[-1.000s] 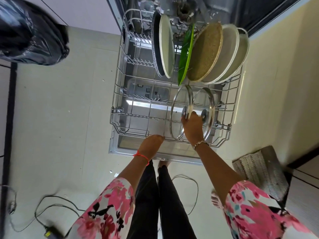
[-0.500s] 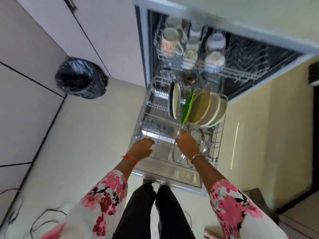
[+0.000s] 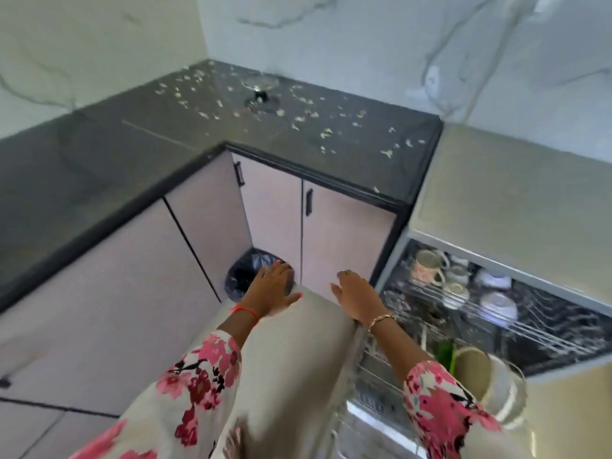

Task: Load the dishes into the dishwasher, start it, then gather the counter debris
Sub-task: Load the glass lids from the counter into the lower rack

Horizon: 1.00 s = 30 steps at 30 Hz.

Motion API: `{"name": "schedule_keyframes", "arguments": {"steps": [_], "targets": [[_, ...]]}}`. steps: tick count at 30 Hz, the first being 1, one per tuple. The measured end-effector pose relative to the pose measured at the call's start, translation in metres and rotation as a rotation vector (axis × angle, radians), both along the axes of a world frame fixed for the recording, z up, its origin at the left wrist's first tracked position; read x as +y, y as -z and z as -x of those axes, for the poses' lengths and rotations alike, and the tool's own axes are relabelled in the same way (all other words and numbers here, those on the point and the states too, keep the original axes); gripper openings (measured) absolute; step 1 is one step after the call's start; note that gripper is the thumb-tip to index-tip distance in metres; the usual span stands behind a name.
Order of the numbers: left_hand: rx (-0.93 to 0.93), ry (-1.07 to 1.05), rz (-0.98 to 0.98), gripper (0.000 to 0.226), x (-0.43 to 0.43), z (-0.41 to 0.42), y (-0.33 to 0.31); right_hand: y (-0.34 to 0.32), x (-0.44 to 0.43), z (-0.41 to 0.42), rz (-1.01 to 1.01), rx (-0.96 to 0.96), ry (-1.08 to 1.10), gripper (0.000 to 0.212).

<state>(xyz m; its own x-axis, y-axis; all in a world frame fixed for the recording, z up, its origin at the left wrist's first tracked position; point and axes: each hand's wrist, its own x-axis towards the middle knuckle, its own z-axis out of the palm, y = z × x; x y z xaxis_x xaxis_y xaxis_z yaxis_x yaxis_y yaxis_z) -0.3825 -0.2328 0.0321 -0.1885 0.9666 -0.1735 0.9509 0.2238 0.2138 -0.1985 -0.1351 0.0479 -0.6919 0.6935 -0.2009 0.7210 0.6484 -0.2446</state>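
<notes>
My left hand (image 3: 270, 289) lies flat, fingers straight, near the top edge of a beige panel (image 3: 298, 359) that looks like the dishwasher door. My right hand (image 3: 356, 296) is spread at that panel's right corner and grips nothing. To the right the dishwasher (image 3: 496, 200) stands open. Mugs and bowls (image 3: 457, 283) fill its upper rack, while plates (image 3: 473, 372) stand in the lower rack behind my right arm. Pale scraps of debris (image 3: 298, 117) are scattered over the dark counter (image 3: 99, 167). The picture is blurred.
A glass piece that looks like a lid or bowl (image 3: 260, 89) sits on the counter among the scraps. A bin lined with a black bag (image 3: 240, 276) stands in the floor corner below the cabinet doors (image 3: 337, 246). Marble wall behind.
My view swung up from the lower rack to the counter corner. My right hand left the glass lids in the rack; both hands now sit at the beige panel's top edge.
</notes>
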Motion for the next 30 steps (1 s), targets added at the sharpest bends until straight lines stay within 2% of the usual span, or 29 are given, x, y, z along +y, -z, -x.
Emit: {"name": "schedule_keyframes", "arguments": {"steps": [4,7,13,23,27,30], "targets": [[0.033,-0.029,-0.079,0.095,0.018,0.103,-0.037,-0.031,0.023,0.085,-0.121,0.063,0.031,0.039],[0.068,-0.035,-0.101,0.077,0.038,0.171,-0.058,-0.056,0.04,0.141,-0.169,0.15,0.09,0.038],[0.005,-0.096,-0.196,0.064,0.095,0.269,-0.081,-0.086,0.109,0.223,-0.21,0.192,0.166,0.034],[-0.045,-0.156,-0.244,0.066,0.224,0.391,-0.068,-0.098,0.277,0.351,-0.054,0.454,0.31,0.034],[-0.06,-0.23,-0.189,0.094,0.29,0.432,-0.064,-0.099,0.351,0.406,0.043,0.504,0.331,0.031],[-0.063,-0.284,-0.186,0.071,0.33,0.462,-0.058,-0.099,0.399,0.446,0.153,0.597,0.364,0.033]]}}
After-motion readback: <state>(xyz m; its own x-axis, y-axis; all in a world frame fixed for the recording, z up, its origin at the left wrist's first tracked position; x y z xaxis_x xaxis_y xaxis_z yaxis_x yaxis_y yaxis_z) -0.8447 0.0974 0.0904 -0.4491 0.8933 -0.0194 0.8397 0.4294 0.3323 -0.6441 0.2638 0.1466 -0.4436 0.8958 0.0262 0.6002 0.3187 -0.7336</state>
